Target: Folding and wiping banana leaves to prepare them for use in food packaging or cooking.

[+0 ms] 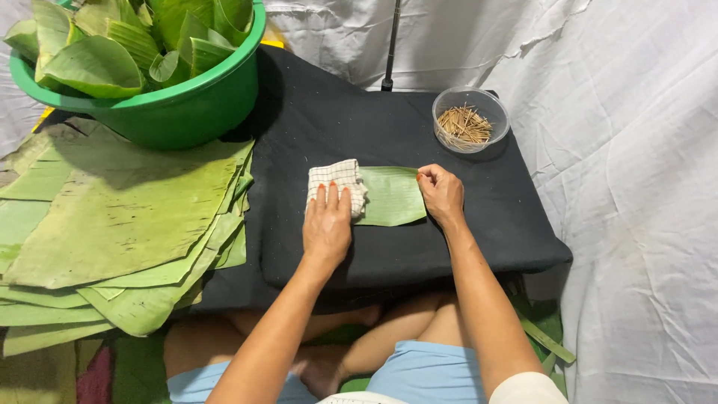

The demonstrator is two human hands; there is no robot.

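A small rectangular piece of green banana leaf (393,196) lies flat on a black padded board (419,150). My left hand (327,224) presses flat on a white checked cloth (336,179), which covers the leaf's left end. My right hand (441,193) pinches the leaf's upper right corner, its fingers curled in.
A thick stack of large banana leaf sheets (112,217) lies at the left. A green basin (172,105) full of folded leaves stands on it at the back. A clear bowl of wooden picks (470,120) sits at the board's back right. White sheeting (636,187) surrounds the board.
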